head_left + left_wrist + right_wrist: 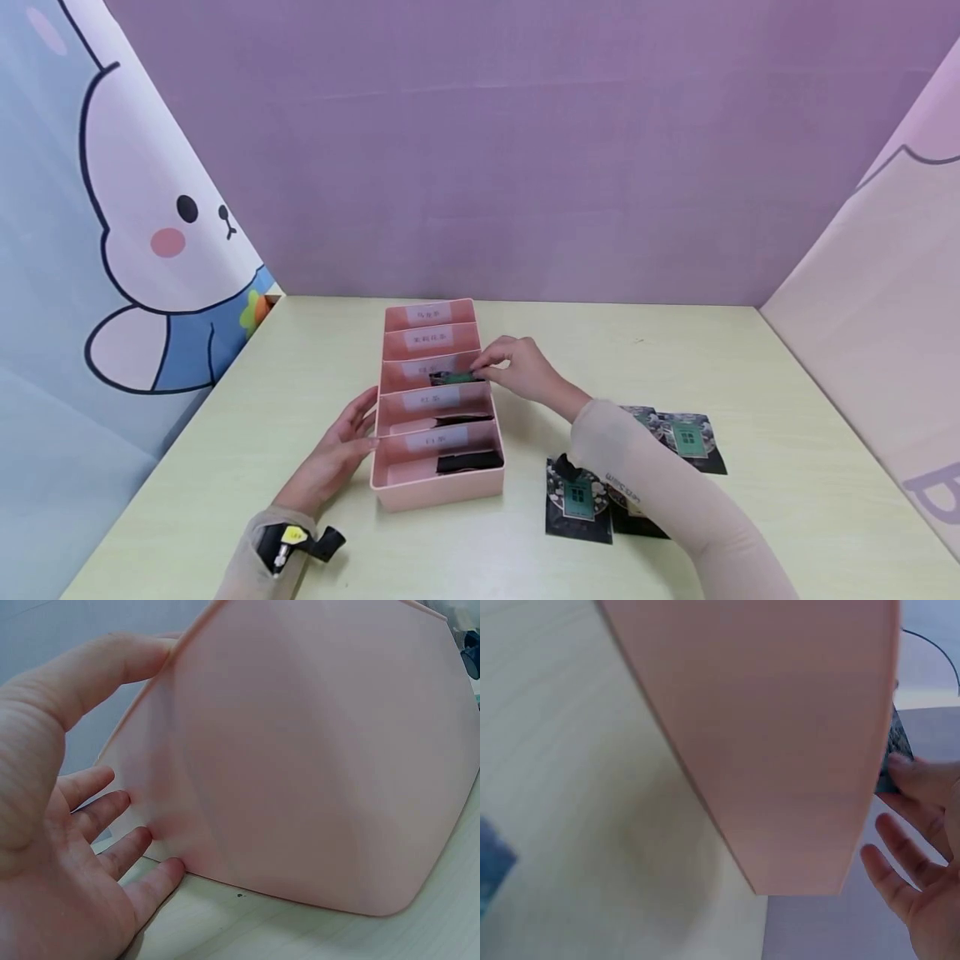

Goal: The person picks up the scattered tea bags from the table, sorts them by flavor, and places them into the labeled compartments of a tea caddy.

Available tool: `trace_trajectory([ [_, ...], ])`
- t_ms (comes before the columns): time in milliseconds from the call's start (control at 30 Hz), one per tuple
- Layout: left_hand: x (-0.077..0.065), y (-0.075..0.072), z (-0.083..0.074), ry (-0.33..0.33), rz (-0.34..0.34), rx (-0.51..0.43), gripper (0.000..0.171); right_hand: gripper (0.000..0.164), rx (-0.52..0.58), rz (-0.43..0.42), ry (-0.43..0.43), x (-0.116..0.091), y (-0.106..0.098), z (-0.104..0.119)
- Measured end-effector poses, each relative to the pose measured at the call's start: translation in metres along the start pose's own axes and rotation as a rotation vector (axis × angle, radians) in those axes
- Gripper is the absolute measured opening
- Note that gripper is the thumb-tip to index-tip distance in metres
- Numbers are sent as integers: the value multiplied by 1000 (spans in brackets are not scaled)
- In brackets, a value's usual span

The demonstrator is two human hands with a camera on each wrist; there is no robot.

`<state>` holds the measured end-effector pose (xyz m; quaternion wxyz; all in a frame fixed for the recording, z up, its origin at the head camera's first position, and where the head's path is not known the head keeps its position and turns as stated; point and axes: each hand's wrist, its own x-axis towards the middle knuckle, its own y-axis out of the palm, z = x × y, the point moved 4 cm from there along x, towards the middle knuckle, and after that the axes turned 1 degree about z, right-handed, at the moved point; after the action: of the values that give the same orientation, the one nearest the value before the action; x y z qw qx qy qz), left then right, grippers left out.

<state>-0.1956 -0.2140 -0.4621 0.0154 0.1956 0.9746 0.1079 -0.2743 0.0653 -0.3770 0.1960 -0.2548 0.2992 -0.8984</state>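
Observation:
A long pink divided box (438,496) with a labelled paper strip in each compartment stands on the table. In the head view my right hand (528,372) is at its right rim, pinching a dark tea packet (454,378) that lies partly in the middle compartment. Thumb and fingers also grip that packet (901,742) in the right wrist view. My left hand (337,458) touches the box's left side. The left wrist view shows its thumb (112,664) at the rim and its other fingers, loosely extended, against the wall (300,765).
Dark packets (465,461) sit in the two nearest compartments. Several more tea packets with green labels (579,521) lie on the table (795,417) to the right, partly hidden under my right forearm. A purple backdrop (525,167) rises behind the table.

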Motion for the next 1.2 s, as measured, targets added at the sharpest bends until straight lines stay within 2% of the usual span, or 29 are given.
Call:
trace_trajectory([
  [233, 0, 0, 0, -7, -2, -10, 81, 7, -113, 2, -135, -6, 5, -4],
  [400, 1, 0, 1, -4, -1, -2, 81, 5, -146, 1, -195, -9, 7, -3],
  [933, 0, -1, 0, -15, -12, 7, 81, 12, -140, 7, -206, -13, 4, -4],
  [1200, 0, -1, 1, -11, -12, -1, 80, 13, -134, 14, -281, -24, -7, 1],
])
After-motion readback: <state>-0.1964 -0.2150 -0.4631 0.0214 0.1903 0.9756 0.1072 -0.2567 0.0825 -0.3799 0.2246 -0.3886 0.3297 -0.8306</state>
